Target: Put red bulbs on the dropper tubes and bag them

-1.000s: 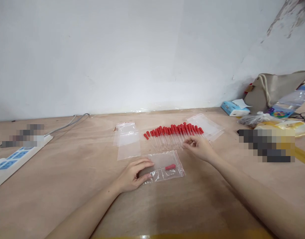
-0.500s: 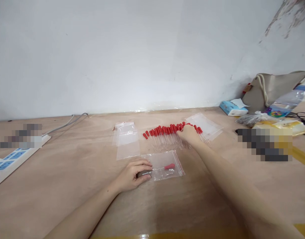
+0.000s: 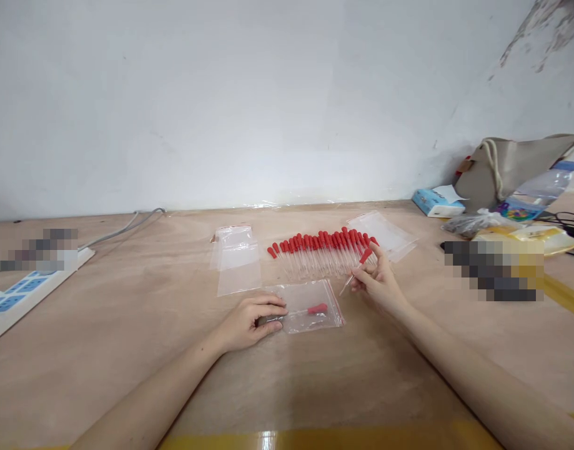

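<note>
A dropper with a red rubber bulb and clear tube (image 3: 365, 256) is pinched in my right hand (image 3: 378, 284), its tip slanting down to the left near the bag's sealed end. Flat on the table lies a clear zip-lock bag (image 3: 300, 322) with one red-bulbed dropper (image 3: 317, 309) inside. My left hand (image 3: 253, 322) holds the bag down at its left end, thumb and fingers curved over it; part of the bag is hidden beneath. Behind is a row of several droppers (image 3: 324, 244), red bulbs pointing away from me.
Stacked zip-lock bags (image 3: 240, 269) lie left of the row, and more bags (image 3: 385, 234) lie behind its right end. A power strip (image 3: 29, 290) sits at far left. Tissues (image 3: 436, 203), a handbag (image 3: 525, 169) and a plastic bottle (image 3: 544, 190) stand at the right.
My right hand has drawn back from the row toward me, now with a dropper in its fingers. My left hand stays on the bag.
</note>
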`<action>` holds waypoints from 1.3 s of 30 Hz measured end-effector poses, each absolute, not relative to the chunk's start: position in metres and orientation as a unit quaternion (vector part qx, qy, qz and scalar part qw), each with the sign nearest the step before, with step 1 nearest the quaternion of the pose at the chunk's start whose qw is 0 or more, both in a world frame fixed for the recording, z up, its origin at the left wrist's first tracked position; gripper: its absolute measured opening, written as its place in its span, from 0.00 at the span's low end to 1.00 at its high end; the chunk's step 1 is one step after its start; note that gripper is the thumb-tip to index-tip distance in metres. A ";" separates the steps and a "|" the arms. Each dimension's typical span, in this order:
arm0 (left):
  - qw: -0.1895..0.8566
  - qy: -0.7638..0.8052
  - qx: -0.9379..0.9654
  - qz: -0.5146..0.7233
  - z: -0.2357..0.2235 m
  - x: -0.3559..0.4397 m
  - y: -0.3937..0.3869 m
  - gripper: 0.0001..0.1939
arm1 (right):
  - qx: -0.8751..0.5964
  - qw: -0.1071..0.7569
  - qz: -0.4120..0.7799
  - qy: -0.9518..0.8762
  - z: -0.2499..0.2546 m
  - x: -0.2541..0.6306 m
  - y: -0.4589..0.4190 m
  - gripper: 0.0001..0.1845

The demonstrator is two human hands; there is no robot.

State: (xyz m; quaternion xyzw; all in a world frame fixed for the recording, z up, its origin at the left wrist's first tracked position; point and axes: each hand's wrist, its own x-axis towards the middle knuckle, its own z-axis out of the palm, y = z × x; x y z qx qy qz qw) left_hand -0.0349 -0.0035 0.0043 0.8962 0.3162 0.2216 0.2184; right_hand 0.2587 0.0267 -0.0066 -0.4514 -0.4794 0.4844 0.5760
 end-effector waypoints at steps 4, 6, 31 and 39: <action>0.222 0.315 0.896 0.219 0.003 -0.035 -0.003 0.14 | -0.450 0.596 0.484 -0.456 -0.016 0.246 0.020 0.39; 0.222 0.317 0.896 0.216 0.003 -0.035 -0.003 0.14 | -0.451 0.592 0.503 -0.440 -0.018 0.241 0.019 0.34; 0.207 0.347 0.893 0.199 0.007 -0.033 -0.005 0.22 | -0.432 0.310 0.475 -0.701 -0.009 0.245 0.011 0.13; 0.221 0.324 0.898 0.200 0.004 -0.033 -0.002 0.17 | -0.597 0.371 0.219 -0.677 -0.001 0.263 0.060 0.09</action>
